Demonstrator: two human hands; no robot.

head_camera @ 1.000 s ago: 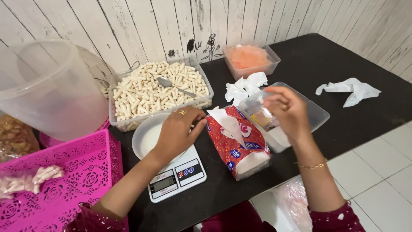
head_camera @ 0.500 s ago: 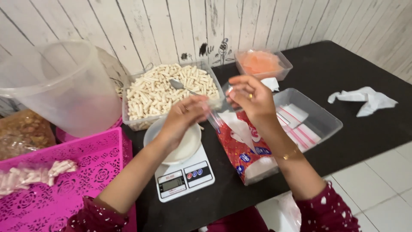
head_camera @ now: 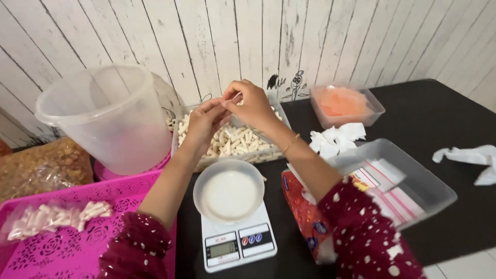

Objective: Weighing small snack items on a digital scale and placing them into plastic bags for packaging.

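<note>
- Since the earlier frame, both hands had lifted away from the clear bin of zip bags and met higher up, near the middle top of the frame; the view had tilted up to show more of the plank wall.
- I saw my left hand [head_camera: 205, 120] and right hand [head_camera: 251, 105] fingertip to fingertip, pinching what looked like a small clear plastic bag [head_camera: 231, 100] between them; it was too thin and see-through for me to be sure of its edges.
- That bag hung over the clear rectangular tub of pale stick snacks [head_camera: 235, 142], just above centre.
- Below it, in the lower middle, sat the white round bowl [head_camera: 229, 190] on the white digital kitchen scale [head_camera: 238, 242], with nothing in it that I could make out.
- To the right lay the clear plastic bin of flat zip bags [head_camera: 408, 182], beside the red tissue pack [head_camera: 305, 214].
- At lower left, the pink perforated plastic tray [head_camera: 67, 243] carried one filled bag of sticks [head_camera: 54, 217].
- I judged the step to be opening the bag's mouth, ahead of any filling.
- The next move would call for peeling the two layers apart with the thumbs and holding the mouth wide, steady and close to the tub.
</note>
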